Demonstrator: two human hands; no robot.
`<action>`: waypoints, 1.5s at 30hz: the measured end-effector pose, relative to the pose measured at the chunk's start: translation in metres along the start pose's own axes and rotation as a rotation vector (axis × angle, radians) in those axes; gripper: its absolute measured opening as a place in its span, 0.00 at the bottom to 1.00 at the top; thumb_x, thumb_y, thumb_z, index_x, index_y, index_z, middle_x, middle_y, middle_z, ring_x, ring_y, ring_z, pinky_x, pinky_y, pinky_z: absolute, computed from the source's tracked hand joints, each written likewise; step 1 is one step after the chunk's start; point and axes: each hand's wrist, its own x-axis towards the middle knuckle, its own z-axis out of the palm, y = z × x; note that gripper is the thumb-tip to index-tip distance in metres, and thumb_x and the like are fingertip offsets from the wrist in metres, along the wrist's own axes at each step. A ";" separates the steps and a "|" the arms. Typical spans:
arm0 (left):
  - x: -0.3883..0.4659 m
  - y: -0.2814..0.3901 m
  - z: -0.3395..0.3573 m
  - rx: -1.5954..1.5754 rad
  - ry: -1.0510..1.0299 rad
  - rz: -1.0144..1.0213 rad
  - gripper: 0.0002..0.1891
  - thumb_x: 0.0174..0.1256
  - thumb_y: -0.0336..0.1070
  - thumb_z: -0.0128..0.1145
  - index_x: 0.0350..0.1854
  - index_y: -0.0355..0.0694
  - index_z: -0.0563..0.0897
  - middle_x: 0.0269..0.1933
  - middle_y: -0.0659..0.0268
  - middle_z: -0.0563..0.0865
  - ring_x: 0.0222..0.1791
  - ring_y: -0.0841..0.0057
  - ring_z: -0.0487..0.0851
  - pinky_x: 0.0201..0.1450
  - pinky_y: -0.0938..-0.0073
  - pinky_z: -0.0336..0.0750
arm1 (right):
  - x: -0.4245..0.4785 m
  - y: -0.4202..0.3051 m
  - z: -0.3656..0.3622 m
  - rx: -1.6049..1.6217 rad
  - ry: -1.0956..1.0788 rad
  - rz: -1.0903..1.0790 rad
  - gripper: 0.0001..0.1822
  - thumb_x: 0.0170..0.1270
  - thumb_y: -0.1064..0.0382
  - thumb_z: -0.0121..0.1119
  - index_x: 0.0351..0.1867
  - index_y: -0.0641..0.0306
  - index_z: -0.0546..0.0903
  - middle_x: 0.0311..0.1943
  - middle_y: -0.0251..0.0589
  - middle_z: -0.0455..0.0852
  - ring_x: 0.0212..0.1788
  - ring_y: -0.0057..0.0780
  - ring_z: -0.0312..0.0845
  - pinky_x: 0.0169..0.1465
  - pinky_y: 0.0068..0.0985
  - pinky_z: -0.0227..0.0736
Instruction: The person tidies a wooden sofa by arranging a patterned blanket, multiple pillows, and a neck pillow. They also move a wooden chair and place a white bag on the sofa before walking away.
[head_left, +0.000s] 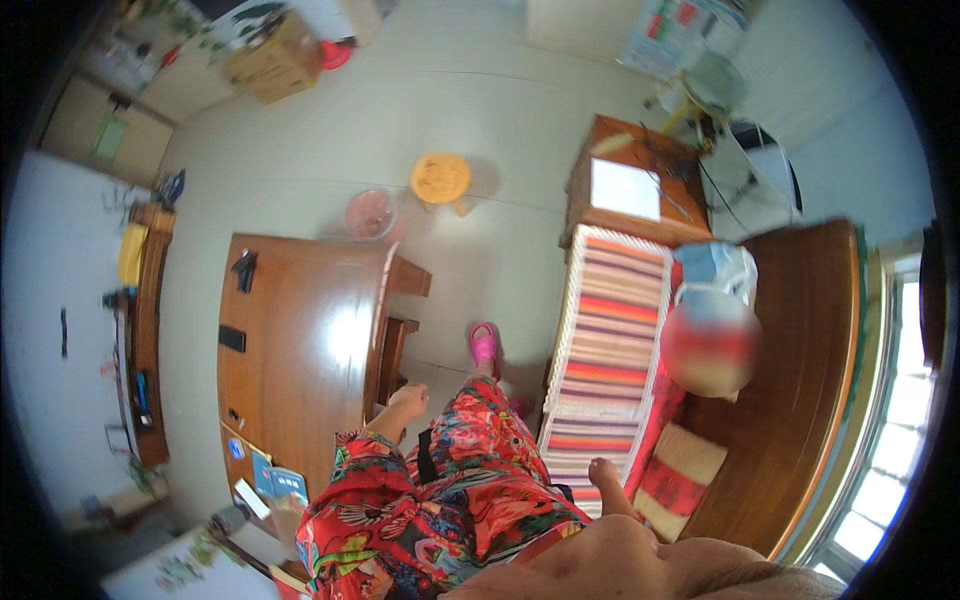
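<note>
My left hand (409, 401) hangs beside the right edge of a polished wooden table (300, 360), its fingers curled in with nothing visible in them. On my other side, my right hand (603, 472) is over or beside the long wooden seat, above a striped woven mat (619, 322) with a white fringe. Its fingers look bent, but their inner side is hidden. Below me are red floral clothes (465, 480) and a foot in a pink slipper (484, 342); the other foot is mostly covered.
A yellow stool (441, 178) and a pinkish round bin (370, 214) stand on the tiled floor ahead. A wooden cabinet (622, 139) bears a white sheet (625, 189) and cables. The table holds a dark phone (232, 338) and a black item (244, 271). A cardboard box (277, 64) sits farther off.
</note>
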 end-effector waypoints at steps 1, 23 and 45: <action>-0.003 -0.016 0.003 -0.035 0.002 -0.030 0.19 0.63 0.45 0.49 0.55 0.45 0.75 0.56 0.53 0.78 0.56 0.55 0.76 0.55 0.56 0.72 | 0.013 -0.001 -0.006 -0.067 -0.047 -0.033 0.18 0.59 0.54 0.48 0.47 0.54 0.82 0.44 0.53 0.82 0.48 0.52 0.77 0.53 0.42 0.73; 0.114 -0.091 -0.163 -0.869 0.492 -0.328 0.19 0.60 0.47 0.52 0.50 0.42 0.79 0.42 0.49 0.84 0.46 0.54 0.81 0.51 0.59 0.74 | 0.172 -0.365 -0.326 -0.089 0.180 -0.424 0.17 0.59 0.53 0.52 0.44 0.57 0.83 0.35 0.54 0.85 0.41 0.46 0.82 0.45 0.37 0.76; 0.337 -0.008 -0.425 -1.045 0.317 -0.615 0.20 0.59 0.51 0.51 0.47 0.45 0.82 0.46 0.54 0.85 0.50 0.61 0.82 0.53 0.64 0.74 | 0.378 -0.895 -0.702 -0.588 0.096 -0.801 0.16 0.66 0.57 0.46 0.53 0.56 0.74 0.50 0.50 0.78 0.51 0.50 0.73 0.54 0.38 0.68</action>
